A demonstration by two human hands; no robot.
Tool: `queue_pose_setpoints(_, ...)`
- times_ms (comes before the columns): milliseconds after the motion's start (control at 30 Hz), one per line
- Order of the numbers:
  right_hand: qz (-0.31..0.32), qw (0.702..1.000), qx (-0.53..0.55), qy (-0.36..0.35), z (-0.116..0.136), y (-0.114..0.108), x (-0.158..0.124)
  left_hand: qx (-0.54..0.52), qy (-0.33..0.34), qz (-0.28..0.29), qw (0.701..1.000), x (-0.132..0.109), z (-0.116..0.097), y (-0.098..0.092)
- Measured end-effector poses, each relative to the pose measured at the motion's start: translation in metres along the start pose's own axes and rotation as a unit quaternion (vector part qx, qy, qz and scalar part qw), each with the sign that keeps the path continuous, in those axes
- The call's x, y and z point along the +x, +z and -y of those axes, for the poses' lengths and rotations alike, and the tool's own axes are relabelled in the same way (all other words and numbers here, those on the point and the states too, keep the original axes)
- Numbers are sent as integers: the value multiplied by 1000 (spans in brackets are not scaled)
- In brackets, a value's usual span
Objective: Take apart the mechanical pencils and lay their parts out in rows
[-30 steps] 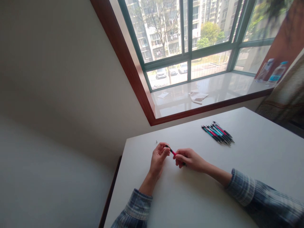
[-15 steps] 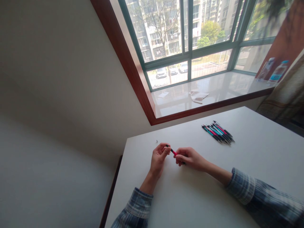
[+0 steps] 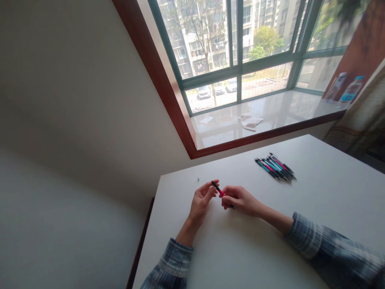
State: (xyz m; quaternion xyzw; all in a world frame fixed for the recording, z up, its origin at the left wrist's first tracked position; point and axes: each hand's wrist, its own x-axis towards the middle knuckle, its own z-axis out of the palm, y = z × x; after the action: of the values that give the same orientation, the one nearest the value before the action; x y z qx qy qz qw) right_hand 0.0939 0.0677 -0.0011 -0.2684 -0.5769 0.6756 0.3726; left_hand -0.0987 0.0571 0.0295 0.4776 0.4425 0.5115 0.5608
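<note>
A pen (image 3: 221, 193) with a red barrel and a black grip is held above the table by my right hand (image 3: 237, 200), whose fingers and thumb pinch its red part. Its black end points up and to the left, and a dark bit of the other end shows below my right fingers. My left hand (image 3: 202, 200) is at the black end, index finger stretched out behind it and thumb apart. The pen seems to rest against these fingers without being gripped. A tiny light-coloured piece (image 3: 198, 179), too small to name, lies on the table beyond my left hand.
Several pens (image 3: 275, 168) in black, teal and red lie side by side on the white table (image 3: 252, 249). Behind the table is a window sill (image 3: 222, 130) with a crumpled cloth (image 3: 251, 121) and plastic bottles (image 3: 351, 91). A wall (image 3: 90, 120) bounds the left side.
My left fingers have loosened from the pen's black end and straightened, so more of that end shows. The right hand keeps its hold in nearly the same place.
</note>
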Motion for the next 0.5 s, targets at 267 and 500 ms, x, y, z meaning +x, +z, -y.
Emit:
queue_pose_setpoints(267,-1,1000,-20,5,7,2,-3,-23,23,22,999,0,-1,1)
queue_pose_setpoints(500,-7,999,-31,-5,6,3,-3,-18,48,25,998,-1,-5,9)
